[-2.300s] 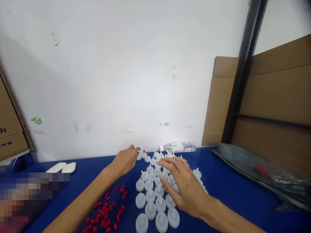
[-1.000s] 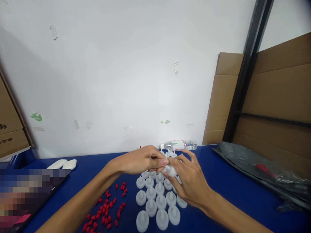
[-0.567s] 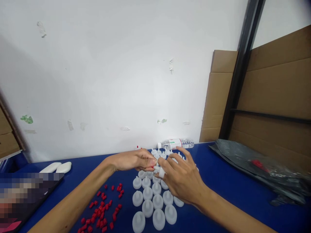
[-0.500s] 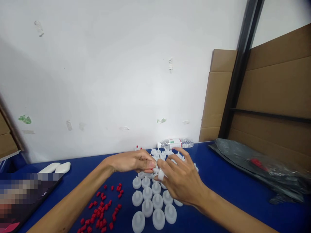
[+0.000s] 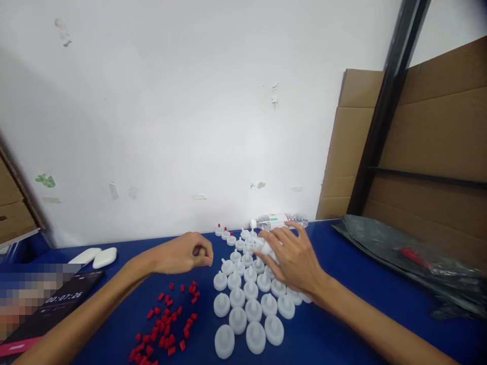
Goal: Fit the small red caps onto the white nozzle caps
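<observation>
My left hand (image 5: 186,253) hovers over the blue table, left of the white caps, with its fingers curled into a pinch. Whatever it may hold is hidden. My right hand (image 5: 294,256) reaches over the far part of the group, thumb and fingers around a white spouted cap (image 5: 265,247), partly blurred. Several white spouted caps (image 5: 253,310) stand below and beside it, mostly upright in loose rows. Small red tip caps (image 5: 167,324) lie scattered nearer me on the left. At the back, white caps with red tips (image 5: 225,233) stand near the wall.
A clear plastic bottle (image 5: 276,221) lies against the wall behind my right hand. To the left are a phone showing a timer (image 5: 63,294) and two white rounded objects (image 5: 104,257). Grey plastic bags (image 5: 399,258) lie right, near cardboard (image 5: 429,137) and a black post (image 5: 373,132).
My hands were together over the caps and have parted. The left moved left, away from the caps; the right moved back and right. Three red-tipped caps now show at the back.
</observation>
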Demonstrator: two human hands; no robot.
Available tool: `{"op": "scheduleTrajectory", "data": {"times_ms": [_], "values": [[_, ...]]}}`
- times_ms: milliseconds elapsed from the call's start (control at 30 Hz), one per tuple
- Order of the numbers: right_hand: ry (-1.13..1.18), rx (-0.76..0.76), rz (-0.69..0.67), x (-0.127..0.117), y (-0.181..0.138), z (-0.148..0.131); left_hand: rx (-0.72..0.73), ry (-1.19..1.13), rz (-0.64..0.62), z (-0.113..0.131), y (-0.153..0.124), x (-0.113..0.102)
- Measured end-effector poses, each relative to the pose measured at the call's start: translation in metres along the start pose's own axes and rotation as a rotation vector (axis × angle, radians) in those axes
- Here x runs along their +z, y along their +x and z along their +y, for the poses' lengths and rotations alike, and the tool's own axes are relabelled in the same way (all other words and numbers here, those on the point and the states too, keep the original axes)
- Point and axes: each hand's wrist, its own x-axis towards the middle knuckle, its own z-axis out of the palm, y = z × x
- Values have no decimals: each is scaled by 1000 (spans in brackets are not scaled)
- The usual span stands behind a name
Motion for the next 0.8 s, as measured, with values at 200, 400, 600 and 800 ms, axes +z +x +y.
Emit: {"op": "scheduleTrajectory", "data": {"times_ms": [200,400,600,800], "values": [[202,-53,-50,-11,-1,-20,-77,51,-37,-8,2,17],[253,-69,-98,-12,-5,-20,41,-114,53,39,-5,18],[314,-5,-82,-10,-7,-26,140,-378,228,71,12,35],[298,74,-86,-11,-6,-23,199,-480,270,65,24,32]]}}
